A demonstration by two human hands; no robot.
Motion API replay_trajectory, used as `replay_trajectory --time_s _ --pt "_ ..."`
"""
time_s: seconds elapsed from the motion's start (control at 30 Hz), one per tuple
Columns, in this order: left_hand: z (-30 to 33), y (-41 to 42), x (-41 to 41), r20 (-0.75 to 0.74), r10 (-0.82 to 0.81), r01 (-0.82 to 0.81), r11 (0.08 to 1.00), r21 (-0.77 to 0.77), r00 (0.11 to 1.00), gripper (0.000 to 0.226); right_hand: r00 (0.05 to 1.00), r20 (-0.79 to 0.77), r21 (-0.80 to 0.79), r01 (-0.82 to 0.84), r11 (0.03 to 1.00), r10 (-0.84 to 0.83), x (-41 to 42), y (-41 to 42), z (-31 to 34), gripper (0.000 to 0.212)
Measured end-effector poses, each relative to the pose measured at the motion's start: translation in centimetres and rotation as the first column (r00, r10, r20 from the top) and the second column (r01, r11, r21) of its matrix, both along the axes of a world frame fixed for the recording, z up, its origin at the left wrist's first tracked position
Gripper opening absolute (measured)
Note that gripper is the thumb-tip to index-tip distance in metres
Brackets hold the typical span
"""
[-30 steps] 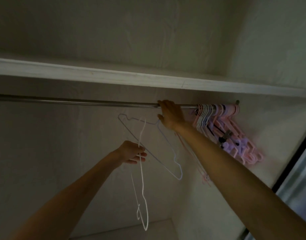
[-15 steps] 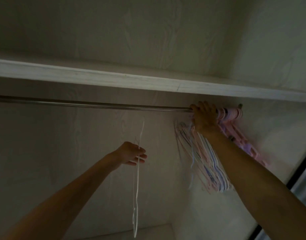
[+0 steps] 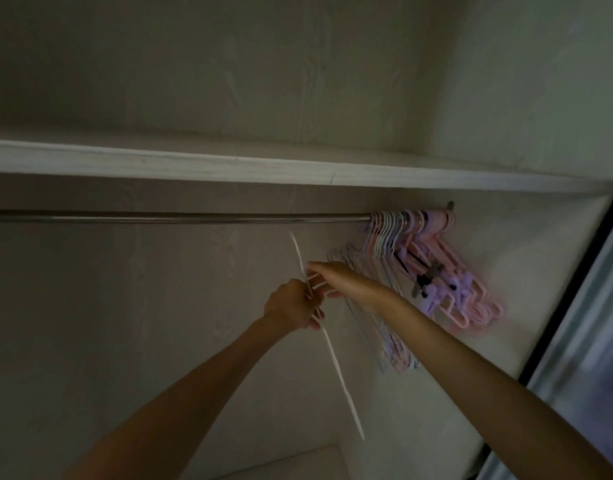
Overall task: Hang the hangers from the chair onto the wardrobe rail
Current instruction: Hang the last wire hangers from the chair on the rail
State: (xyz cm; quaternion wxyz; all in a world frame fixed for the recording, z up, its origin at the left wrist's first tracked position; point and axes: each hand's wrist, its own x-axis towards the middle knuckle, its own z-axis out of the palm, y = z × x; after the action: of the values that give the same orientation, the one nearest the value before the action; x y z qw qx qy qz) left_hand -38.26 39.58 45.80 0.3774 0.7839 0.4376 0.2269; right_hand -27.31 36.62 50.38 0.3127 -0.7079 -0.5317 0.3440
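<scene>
Under white shelf [image 3: 229, 166]: metal rail [image 3: 177, 217], pale wardrobe wall [image 3: 125, 306].

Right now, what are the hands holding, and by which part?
The left hand grips the white hanger near its upper end. The right hand reaches its fingers to the same spot; its hold is unclear.

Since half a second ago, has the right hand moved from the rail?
Yes. The right hand left the rail, dropping down-left to the white hanger.

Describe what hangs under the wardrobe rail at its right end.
Under the rail, a packed bunch of pastel hangers hangs at its right end. The right arm covers part of the lower bunch; their number cannot be told.
</scene>
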Motion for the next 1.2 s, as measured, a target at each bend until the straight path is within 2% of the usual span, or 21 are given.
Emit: replay_trajectory --time_s 0.1,0.2,0.23,0.27,0.33,0.37,0.4,0.47,0.5,0.53,0.6,0.7,0.8,0.87,0.93,0.97,1.0,1.1,1.2 --pt "0.8 -0.3 0.6 -0.099 -0.023 0.043 0.977 0.208 0.995 0.025 1.000 -0.004 0.160 0.021 0.987 -0.020 0.7 -0.1 0.1 0.024" --pt "2.5 -0.8 0.8 -0.210 -0.080 0.140 0.947 0.291 0.974 0.033 0.986 -0.024 0.328 0.163 0.931 -0.165 1.8 0.6 -0.2 0.018" --pt "3.1 -0.8 0.5 -0.260 -0.027 0.124 0.923 0.365 0.965 0.039 0.977 -0.035 0.361 0.210 0.908 -0.212 2.3 1.1 -0.3 0.015" --pt "3.9 -0.4 0.1 -0.277 0.088 0.062 0.869 0.490 0.957 0.043 0.969 -0.034 0.387 0.239 0.891 -0.245 2.8 1.3 -0.1 0.013" --pt "5.2 1.0 -1.3 -0.163 0.294 -0.087 0.682 0.726 0.942 0.036 0.961 -0.008 0.386 0.257 0.886 -0.276 3.7 2.3 0.2 0.014" --pt "5.5 2.1 -2.1 -0.132 0.333 -0.105 0.605 0.789 0.934 0.036 0.956 0.041 0.373 0.254 0.892 -0.290 4.1 2.8 0.3 0.016" --pt "5.6 3.3 -2.8 -0.179 0.366 -0.067 0.568 0.820 0.913 0.045 0.937 0.148 0.360 0.246 0.900 -0.316 4.5 3.2 0.5 0.015" --pt "5.3 4.9 -3.8 -0.361 0.430 0.036 0.601 0.799 0.827 0.064 0.846 0.396 0.336 0.228 0.914 -0.357 4.7 3.7 0.8 0.016" --pt "5.0 5.4 -4.0 -0.420 0.458 0.055 0.622 0.781 0.783 0.069 0.807 0.473 0.313 0.222 0.923 -0.354 4.6 3.9 0.8 0.020" --pt "4.7 5.5 -4.0 -0.447 0.476 0.054 0.636 0.770 0.758 0.073 0.782 0.520 0.290 0.219 0.932 -0.345 4.4 4.1 0.8 0.024" --pt "4.4 5.6 -3.9 -0.430 0.473 0.033 0.642 0.766 0.769 0.079 0.732 0.585 0.276 0.226 0.934 -0.350 3.9 4.5 0.6 0.028" --pt "4.3 5.8 -3.9 -0.399 0.479 0.011 0.629 0.777 0.782 0.081 0.685 0.647 0.258 0.218 0.941 -0.336 3.9 5.3 -0.2 0.027" --pt "4.0 5.6 -3.9 -0.393 0.477 0.002 0.633 0.774 0.786 0.089 0.696 0.646 0.240 0.205 0.949 -0.314 4.1 5.4 -1.3 0.034" --pt "3.8 5.4 -3.9 -0.390 0.466 -0.006 0.648 0.761 0.794 0.095 0.722 0.573 0.363 0.201 0.910 -0.388 4.4 4.9 -1.7 0.049" --pt "3.8 5.4 -3.7 -0.388 0.456 -0.016 0.664 0.747 0.801 0.099 0.711 0.486 0.611 0.139 0.779 -0.508 5.0 4.4 -1.0 0.055" --pt "3.7 5.3 -3.5 -0.389 0.453 -0.020 0.672 0.740 0.802 0.101 0.685 0.502 0.683 0.061 0.728 -0.529 5.4 4.3 -0.5 0.056" --pt "3.7 5.3 -3.4 -0.390 0.453 -0.023 0.675 0.738 0.802 0.102 0.649 0.564 0.690 -0.030 0.723 -0.511 5.8 4.5 0.2 0.057" --pt "3.3 5.4 -3.4 -0.369 0.461 -0.037 0.663 0.747 0.807 0.104 0.500 0.790 0.510 -0.214 0.833 -0.355 6.5 5.8 1.5 0.054" --pt "3.1 5.4 -3.6 -0.368 0.461 -0.034 0.659 0.751 0.808 0.105 0.427 0.827 0.495 -0.247 0.833 -0.365 6.7 6.5 1.6 0.044"
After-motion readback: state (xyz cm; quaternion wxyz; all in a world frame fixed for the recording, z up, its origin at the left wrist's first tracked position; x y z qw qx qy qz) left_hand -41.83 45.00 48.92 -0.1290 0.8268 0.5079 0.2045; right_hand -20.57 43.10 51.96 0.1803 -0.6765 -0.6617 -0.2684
